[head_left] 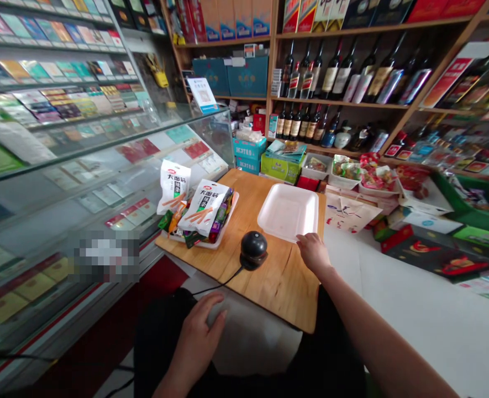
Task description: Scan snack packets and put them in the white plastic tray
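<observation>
On the light-brown wooden table (283,282), a shallow white rectangular tray with rounded corners (288,213) lies flat near the far right edge. The right hand (314,253) is at the tray's near right corner, its fingers bent and the fingertips at the rim; whether they pinch it or only touch it, I cannot tell. The left hand (199,334) is low, just off the table's near edge, by the person's dark-clothed leg (159,326), loosely open with the thumb apart from the fingers; whether it rests on the leg is unclear.

Between the hands and to the left of the tray, a glossy black rounded device (253,243) stands on the table, a thin black cable (221,284) running from it over the near edge. At the table's far left, a second white tray (205,244) is heaped with small colourful wrapped snacks (217,224). Two larger white packets with black lettering (205,207) lie tilted on top, side by side. Along the left stands a glass display case (78,146), and beyond the table, dark glass bottles with pale labels (331,74) line wooden shelves (356,102).
</observation>
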A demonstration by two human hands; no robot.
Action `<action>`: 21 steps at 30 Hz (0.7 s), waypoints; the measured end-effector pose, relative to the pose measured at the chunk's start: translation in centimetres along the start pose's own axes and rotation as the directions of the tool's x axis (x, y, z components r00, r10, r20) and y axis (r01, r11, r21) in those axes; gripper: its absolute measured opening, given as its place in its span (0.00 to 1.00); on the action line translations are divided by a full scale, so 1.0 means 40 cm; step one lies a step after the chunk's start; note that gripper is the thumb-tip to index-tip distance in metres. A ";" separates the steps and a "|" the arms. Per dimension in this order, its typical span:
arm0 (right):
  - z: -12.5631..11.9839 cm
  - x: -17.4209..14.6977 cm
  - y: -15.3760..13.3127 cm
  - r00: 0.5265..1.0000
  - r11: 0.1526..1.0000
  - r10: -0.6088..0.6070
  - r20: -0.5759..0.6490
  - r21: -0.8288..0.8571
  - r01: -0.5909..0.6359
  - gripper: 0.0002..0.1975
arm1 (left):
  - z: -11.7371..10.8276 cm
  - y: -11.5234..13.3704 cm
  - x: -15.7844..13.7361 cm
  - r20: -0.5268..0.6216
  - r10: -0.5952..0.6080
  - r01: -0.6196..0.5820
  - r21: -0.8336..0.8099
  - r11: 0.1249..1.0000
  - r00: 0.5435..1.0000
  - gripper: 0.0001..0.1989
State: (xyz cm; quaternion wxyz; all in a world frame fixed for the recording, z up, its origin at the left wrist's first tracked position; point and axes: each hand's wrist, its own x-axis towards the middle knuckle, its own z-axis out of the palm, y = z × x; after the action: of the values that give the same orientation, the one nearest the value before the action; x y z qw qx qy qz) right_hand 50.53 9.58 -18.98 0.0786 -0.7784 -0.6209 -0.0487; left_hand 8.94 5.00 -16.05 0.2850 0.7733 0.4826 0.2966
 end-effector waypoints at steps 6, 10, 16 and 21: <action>-0.017 -0.075 0.070 0.997 1.000 0.031 -0.077 0.006 -0.031 0.15 | 0.059 0.013 0.044 0.079 -0.119 0.133 -0.201 0.971 0.990 0.17; -0.049 -0.106 0.002 0.939 0.989 0.105 -0.328 0.133 -0.064 0.17 | 0.133 0.008 0.133 0.064 -0.206 0.212 -0.456 0.864 0.976 0.24; 0.025 -0.146 -0.235 0.997 0.779 0.055 -0.052 0.626 -0.010 0.25 | 0.221 -0.017 0.301 0.075 -0.260 0.256 -0.564 0.785 0.963 0.34; 0.096 -0.151 -0.339 0.995 0.620 0.058 0.077 0.779 -0.096 0.37 | 0.238 -0.010 0.331 0.163 -0.124 0.198 -0.598 0.776 0.979 0.31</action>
State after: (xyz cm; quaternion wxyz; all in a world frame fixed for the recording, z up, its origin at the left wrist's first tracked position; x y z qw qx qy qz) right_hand 35.89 7.41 -22.97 0.3969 -0.6939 -0.5481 0.2463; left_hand 20.44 15.81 -20.20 0.5712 0.6109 0.4080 0.3662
